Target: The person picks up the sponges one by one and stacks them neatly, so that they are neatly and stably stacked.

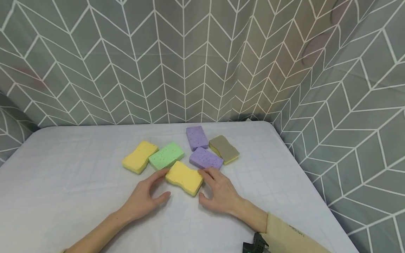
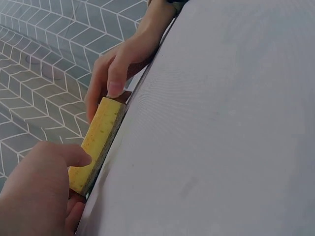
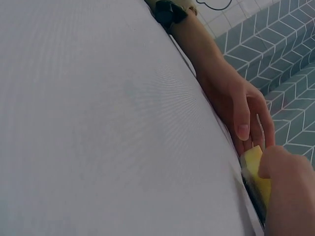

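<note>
A yellow sponge [image 1: 184, 178] with pinched-in sides lies on the table between my two hands, yellow face up; the left wrist view shows a dark layer under the yellow sponge [image 2: 101, 142]. My left hand [image 1: 143, 196] has its fingertips at the sponge's upper left corner, its thumb apart from it. On the other side, my right hand [image 1: 221, 191] rests its fingertips at the sponge's right end, with the thumb held off below. Behind it are a green sponge [image 1: 166, 155] and a purple sponge [image 1: 206, 158].
Another yellow sponge [image 1: 140, 157] lies left of the green one. Farther back sit a second purple sponge [image 1: 197, 137] and a sponge with its grey-brown side up [image 1: 224, 149]. A white cloth covers the table [image 1: 79, 168]; a patterned curtain [image 1: 177, 63] hangs behind it.
</note>
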